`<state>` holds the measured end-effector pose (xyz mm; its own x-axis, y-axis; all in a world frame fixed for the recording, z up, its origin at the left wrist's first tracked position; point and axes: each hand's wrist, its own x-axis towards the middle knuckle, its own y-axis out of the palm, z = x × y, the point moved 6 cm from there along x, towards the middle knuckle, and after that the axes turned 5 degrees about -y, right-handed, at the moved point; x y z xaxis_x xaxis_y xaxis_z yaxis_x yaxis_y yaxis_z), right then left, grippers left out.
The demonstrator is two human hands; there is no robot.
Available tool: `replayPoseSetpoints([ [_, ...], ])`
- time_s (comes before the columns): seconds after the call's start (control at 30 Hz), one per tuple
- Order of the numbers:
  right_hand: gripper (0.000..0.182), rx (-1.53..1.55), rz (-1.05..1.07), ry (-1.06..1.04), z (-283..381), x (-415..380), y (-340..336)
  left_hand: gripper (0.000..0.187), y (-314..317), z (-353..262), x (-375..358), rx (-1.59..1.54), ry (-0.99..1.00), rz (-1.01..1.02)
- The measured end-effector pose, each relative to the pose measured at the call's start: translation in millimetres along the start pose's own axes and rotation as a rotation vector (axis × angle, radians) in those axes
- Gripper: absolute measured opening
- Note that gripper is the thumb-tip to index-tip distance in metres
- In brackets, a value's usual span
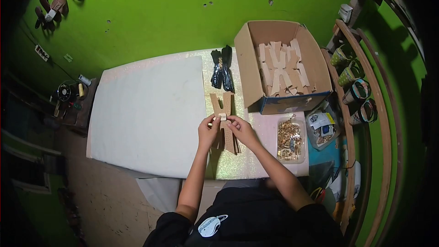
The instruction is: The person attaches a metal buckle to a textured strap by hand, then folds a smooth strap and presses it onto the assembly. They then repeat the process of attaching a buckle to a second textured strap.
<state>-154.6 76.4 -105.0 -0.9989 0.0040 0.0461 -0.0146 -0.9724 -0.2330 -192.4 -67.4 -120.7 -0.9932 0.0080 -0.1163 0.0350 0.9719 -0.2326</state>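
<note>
Over the shiny table top, a bundle of tan X-shaped sandal straps [228, 142] is between my two hands. A small white label or band [223, 117] sits across its narrow middle. My left hand [209, 129] is closed, its thumb and fingers pinching the bundle's left side beside the white piece. From the right, my right hand [243, 130] grips the same bundle with bent fingers near the white piece. Just beyond it lies a bundle of shiny black straps [222, 67] with a gold-coloured piece at its middle.
A cardboard box [253, 71] holding several tan straps stands at the back right. Nearer is a clear tub [302, 155] of gold-coloured metal fittings, beside another plastic container [323, 142]. A white padded board [148, 114] covers the left side. Wooden racks [386, 155] line the right.
</note>
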Motion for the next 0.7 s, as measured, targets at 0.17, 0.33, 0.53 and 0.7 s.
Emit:
replayPoseSetpoints([
  [0.17,0.026,-0.055,-0.009,0.014,-9.1,1.8,-2.6,0.032,0.5,-3.6,-0.7,0.098,0.011,-0.020],
  [0.33,0.026,-0.132,-0.016,0.020,-18.1,5.5,-2.5,0.029,-0.6,-1.5,0.1,0.304,0.075,-0.069],
  [0.53,0.029,-0.159,0.029,-0.001,-14.5,5.5,-1.7,0.031,-3.9,-3.3,-11.9,0.275,0.082,-0.119],
  [0.7,0.031,-0.244,0.003,-0.003,-21.2,2.6,-0.4,0.033,-4.1,-2.7,-15.7,0.317,0.088,-0.143],
])
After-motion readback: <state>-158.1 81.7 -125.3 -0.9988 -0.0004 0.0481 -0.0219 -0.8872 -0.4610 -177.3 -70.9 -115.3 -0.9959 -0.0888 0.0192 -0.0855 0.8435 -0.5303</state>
